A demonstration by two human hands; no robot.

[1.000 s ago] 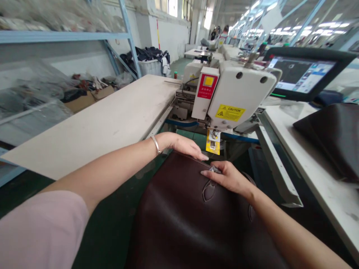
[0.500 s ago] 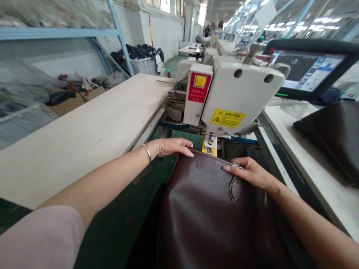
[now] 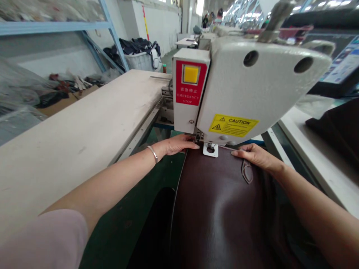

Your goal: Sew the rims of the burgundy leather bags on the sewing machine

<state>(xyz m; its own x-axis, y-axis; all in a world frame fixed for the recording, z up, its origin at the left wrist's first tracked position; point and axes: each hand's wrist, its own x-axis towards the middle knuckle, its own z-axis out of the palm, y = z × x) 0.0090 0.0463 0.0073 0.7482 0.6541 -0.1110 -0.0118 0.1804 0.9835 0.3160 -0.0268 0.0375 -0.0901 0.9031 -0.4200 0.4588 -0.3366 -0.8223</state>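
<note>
Our left hand (image 3: 176, 145) and right hand (image 3: 254, 155) pinch upper edge of dark-brown, smooth leather piece (image 3: 204, 201), either side of white, square, holed plate (image 3: 206, 152). Piece beneath plate, long axis toward us; left hand nearer plate.

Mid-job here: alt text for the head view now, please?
A person's left hand and right hand pinch the top edge of a dark brown leather piece at an industrial sewing machine. Between them, a small white holed plate sits over the leather. The machine bears a yellow emergency-stop button and a yellow caution label.
</note>
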